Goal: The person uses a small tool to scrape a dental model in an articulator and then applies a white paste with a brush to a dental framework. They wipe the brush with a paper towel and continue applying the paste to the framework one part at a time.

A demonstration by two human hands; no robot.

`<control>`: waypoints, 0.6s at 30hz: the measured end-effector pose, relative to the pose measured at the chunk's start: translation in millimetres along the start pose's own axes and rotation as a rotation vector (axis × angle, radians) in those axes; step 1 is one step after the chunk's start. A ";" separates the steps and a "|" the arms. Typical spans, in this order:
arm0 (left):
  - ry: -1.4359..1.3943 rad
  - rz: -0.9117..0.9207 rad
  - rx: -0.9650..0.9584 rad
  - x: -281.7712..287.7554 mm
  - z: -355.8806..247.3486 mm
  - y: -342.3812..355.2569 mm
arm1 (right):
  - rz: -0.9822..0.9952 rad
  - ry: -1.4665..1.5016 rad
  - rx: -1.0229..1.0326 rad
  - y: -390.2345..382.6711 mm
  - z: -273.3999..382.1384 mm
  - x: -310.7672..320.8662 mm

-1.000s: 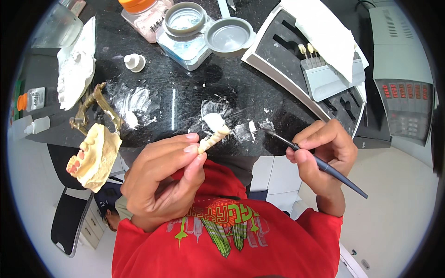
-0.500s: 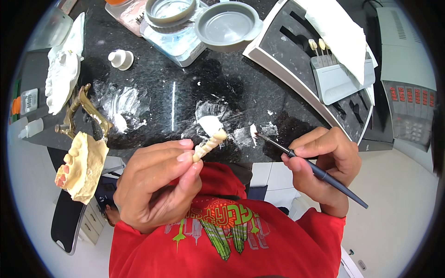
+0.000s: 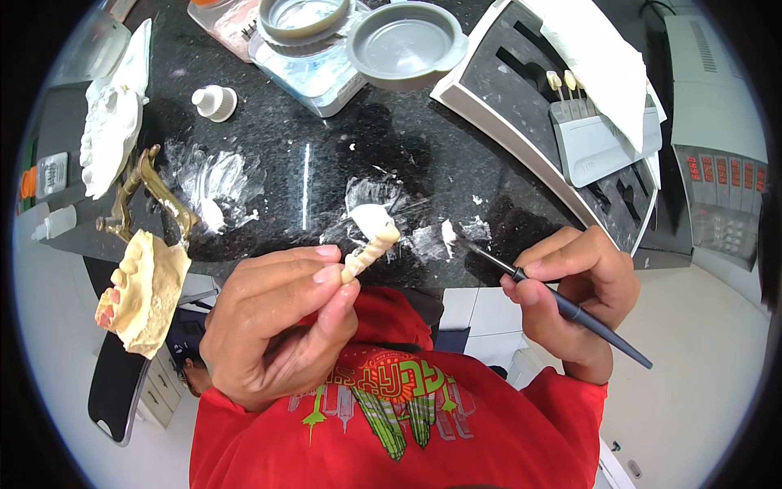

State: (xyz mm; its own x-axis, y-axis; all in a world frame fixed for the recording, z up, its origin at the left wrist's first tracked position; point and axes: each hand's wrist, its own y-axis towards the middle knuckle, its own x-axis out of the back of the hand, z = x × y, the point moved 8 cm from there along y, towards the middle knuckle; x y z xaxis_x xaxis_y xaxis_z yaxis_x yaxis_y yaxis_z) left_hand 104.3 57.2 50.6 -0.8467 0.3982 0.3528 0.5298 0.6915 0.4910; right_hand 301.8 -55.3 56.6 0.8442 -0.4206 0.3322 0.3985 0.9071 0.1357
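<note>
Between the thumb and fingertips of my left hand is a dental bridge, a short row of cream-coloured tooth crowns, tilted up to the right. My right hand grips a slim dark brush like a pen, its tip pointing left at a small dab of white paste on the black counter. A larger white mound lies just behind the bridge, partly hidden by it. Whether the brush tip touches the dab is hard to make out.
A yellowish plaster jaw model on a brass articulator overhangs the front edge at left, near a white plaster cast. Behind stand a white cap, a lidded jar and, rightward, a white-edged case holding tooth shade tabs.
My right hand and the brush have shifted slightly to the right, drawing the tip a little away from the small white dab. The left hand and bridge are nearly still.
</note>
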 end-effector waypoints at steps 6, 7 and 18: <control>-0.006 0.000 0.010 -0.4 0.7 -0.8 | 0.016 -0.030 -0.029 -0.8 -0.1 -0.8; -0.002 -0.003 0.007 -0.3 0.5 -0.7 | 0.033 -0.051 -0.041 -0.4 0.6 -1.7; -0.010 -0.032 0.000 0.2 0.1 3.2 | 0.071 0.245 0.230 -4.9 19.9 -14.6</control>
State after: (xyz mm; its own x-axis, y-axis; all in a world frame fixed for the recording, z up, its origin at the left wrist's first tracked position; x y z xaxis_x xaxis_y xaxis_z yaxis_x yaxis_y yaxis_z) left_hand 105.9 59.5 52.2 -0.8637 0.3818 0.3291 0.5025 0.7039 0.5020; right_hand 280.4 -53.3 69.7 0.9391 -0.3229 0.1176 0.2682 0.9025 0.3369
